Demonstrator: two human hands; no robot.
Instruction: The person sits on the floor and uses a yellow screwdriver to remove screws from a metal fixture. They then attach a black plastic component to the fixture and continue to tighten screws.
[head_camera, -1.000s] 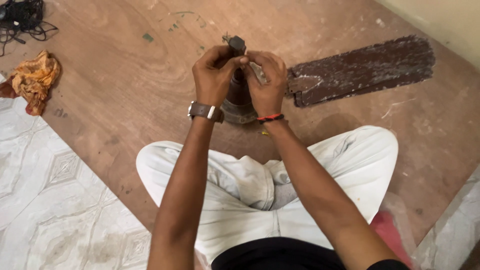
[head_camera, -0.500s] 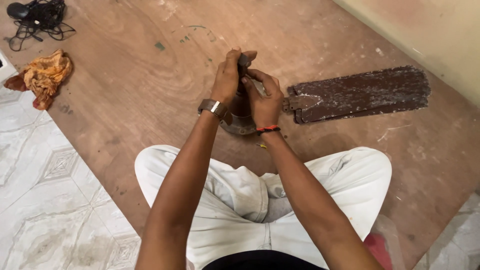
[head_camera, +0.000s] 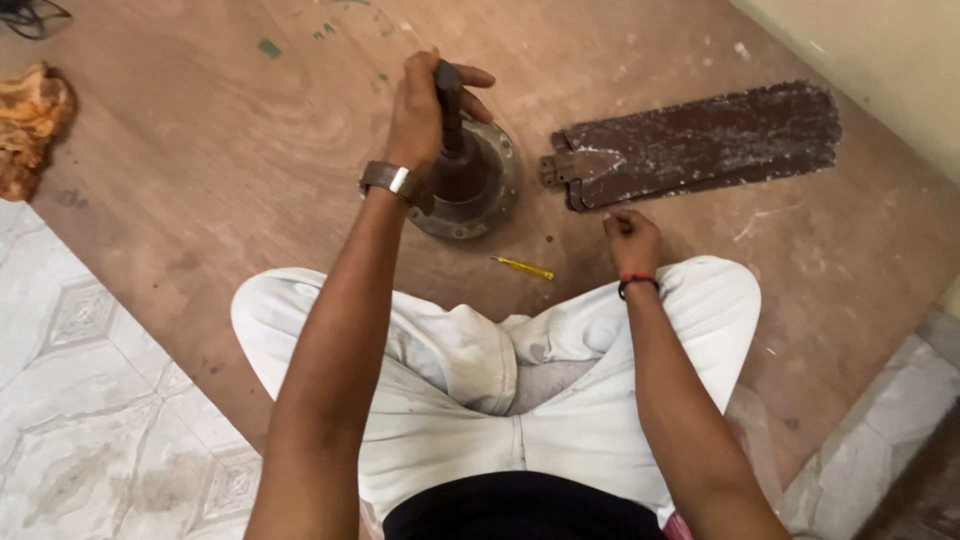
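Now, from the head view, my left hand alone grips the dark shaft standing upright from the round rusty motor housing on the wooden board; a moment ago both hands were clasped there; my right hand has dropped to four o'clock of the housing, curled loosely, holding nothing I can see; a yellow screwdriver lies between; fan blades rest at three o'clock.

You have one round fan motor housing with one dark shaft standing in it. One stack of rusty brown fan blades lies on the floor, how many you cannot tell. One yellow screwdriver, one orange rag, one wristwatch.
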